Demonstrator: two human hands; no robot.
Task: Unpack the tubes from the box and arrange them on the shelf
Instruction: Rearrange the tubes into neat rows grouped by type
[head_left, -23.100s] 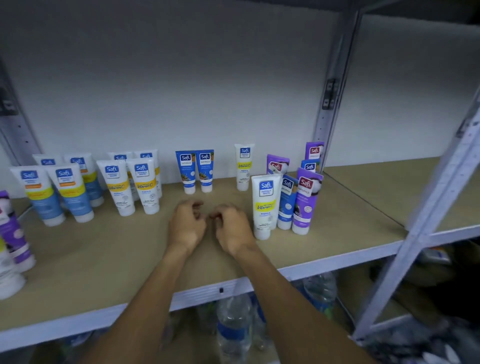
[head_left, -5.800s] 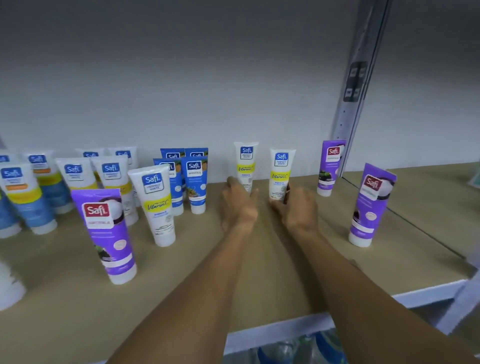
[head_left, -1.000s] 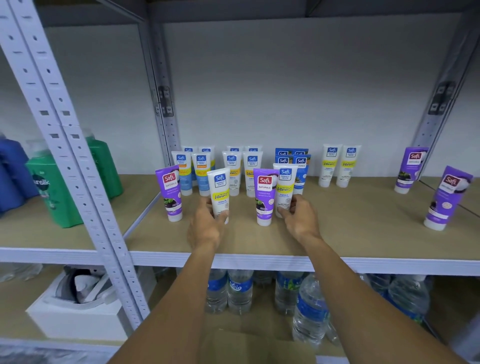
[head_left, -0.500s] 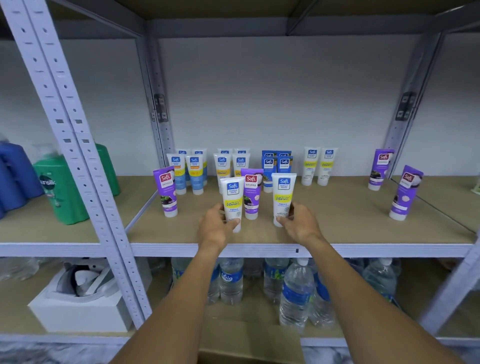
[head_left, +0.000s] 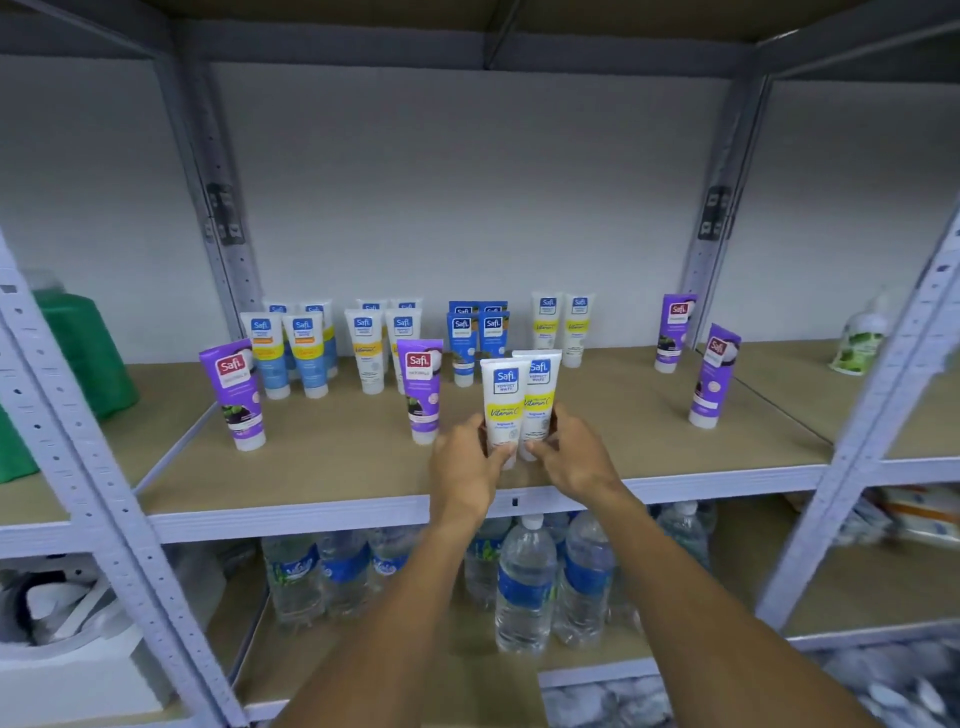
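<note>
Each hand (head_left: 470, 470) (head_left: 574, 460) grips one white tube (head_left: 501, 410) (head_left: 540, 397) upright.

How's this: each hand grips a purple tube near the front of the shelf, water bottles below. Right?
No: the head view shows the left hand and right hand each gripping a white, yellow-banded tube near the front of the shelf, water bottles below.

I read the shelf board (head_left: 337, 457) as smooth, matt, tan wood fibre; its uprights (head_left: 93, 493) are grey painted metal, punched with holes. The white tubes (head_left: 503, 400) look like soft plastic with a slight sheen. Below, I see water bottles (head_left: 524, 582) of clear, glossy plastic with film labels.
</note>
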